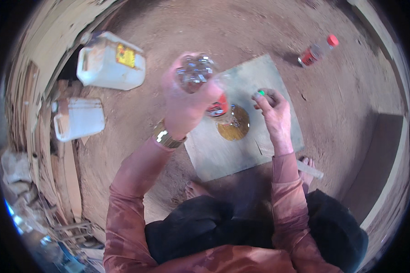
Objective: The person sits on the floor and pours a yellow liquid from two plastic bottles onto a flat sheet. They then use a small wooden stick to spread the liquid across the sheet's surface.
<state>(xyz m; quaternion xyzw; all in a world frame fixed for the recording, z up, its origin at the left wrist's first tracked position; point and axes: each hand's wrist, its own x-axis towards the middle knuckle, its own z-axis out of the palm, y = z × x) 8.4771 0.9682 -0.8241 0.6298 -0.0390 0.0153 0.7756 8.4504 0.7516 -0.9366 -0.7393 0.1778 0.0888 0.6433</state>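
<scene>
My left hand (184, 98), blurred by motion, is wrapped round a clear plastic bottle (217, 107) with a red label. The bottle is tilted, its glinting end up by my fingers and its other end low, over a round, shiny golden-yellow patch (234, 129). I cannot tell whether this patch is a dish or liquid lying flat. It rests on a grey square board (223, 161) on the ground. To the right, above the board, my right hand (275, 113) is closed, with a small green bottle cap (261, 93) pinched at its fingertips.
Another bottle with a red cap (315, 52) lies at the far right. Two whitish jerrycans, a larger one (116, 68) and a smaller one (79, 119), stand at left near wooden planks (70, 177). A clear tube (312, 169) is beside my right foot. A dark panel (373, 159) edges the right.
</scene>
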